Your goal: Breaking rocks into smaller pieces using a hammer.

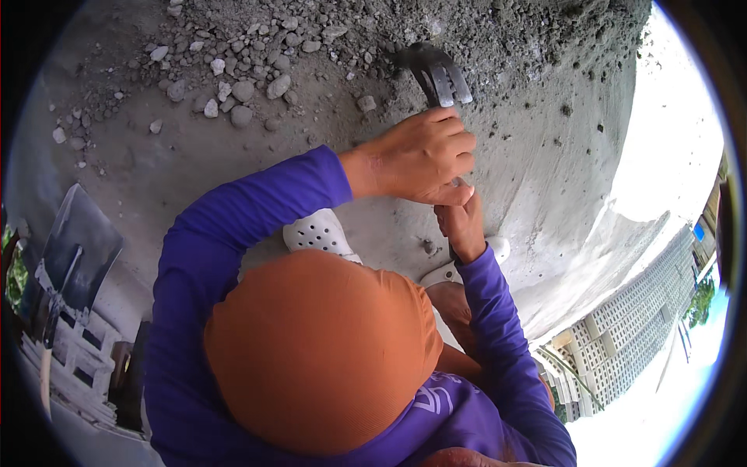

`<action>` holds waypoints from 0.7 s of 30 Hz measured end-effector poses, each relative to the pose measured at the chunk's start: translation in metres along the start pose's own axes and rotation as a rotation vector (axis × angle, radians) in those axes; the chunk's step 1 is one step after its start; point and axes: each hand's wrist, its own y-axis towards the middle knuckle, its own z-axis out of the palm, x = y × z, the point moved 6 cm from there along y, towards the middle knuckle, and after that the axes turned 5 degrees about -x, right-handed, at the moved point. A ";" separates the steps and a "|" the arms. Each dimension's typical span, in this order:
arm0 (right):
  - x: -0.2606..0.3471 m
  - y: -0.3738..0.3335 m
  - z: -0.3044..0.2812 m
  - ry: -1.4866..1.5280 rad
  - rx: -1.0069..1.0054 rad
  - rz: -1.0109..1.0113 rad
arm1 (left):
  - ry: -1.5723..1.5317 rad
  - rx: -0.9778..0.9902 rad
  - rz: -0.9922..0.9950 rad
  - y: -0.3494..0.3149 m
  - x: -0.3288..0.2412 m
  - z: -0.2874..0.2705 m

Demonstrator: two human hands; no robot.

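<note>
My left hand (424, 159), coming from the purple left sleeve, is closed in a fist over the grey ground. Just beyond its knuckles shows the dark curved head of a claw hammer (442, 76), its two prongs bright at the tips and its far side against loose grey rubble. Most of the handle is hidden by my hands. My right hand (464, 226) is closed right below the left, near its thumb, on the lower handle. Grey mortar-like grit and stones (243, 89) lie around and left of the hammer head.
My bent knee in orange cloth (319, 350) fills the lower middle. White perforated clogs (317, 232) stand on the smooth grey surface (537, 187). At left, a shovel (78, 241) leans by pale hollow blocks (78, 350). Stacked blocks (638, 335) stand at the right.
</note>
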 end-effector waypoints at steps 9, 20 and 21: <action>0.088 -0.031 0.035 0.212 -0.033 -0.690 | 0.275 -0.137 0.203 0.004 -0.051 -0.068; 0.053 0.003 0.074 -0.001 0.020 -0.292 | 0.366 -0.101 -0.008 -0.024 0.011 -0.051; 0.059 0.001 0.072 0.008 -0.070 -0.343 | 0.379 -0.188 0.058 -0.022 0.002 -0.061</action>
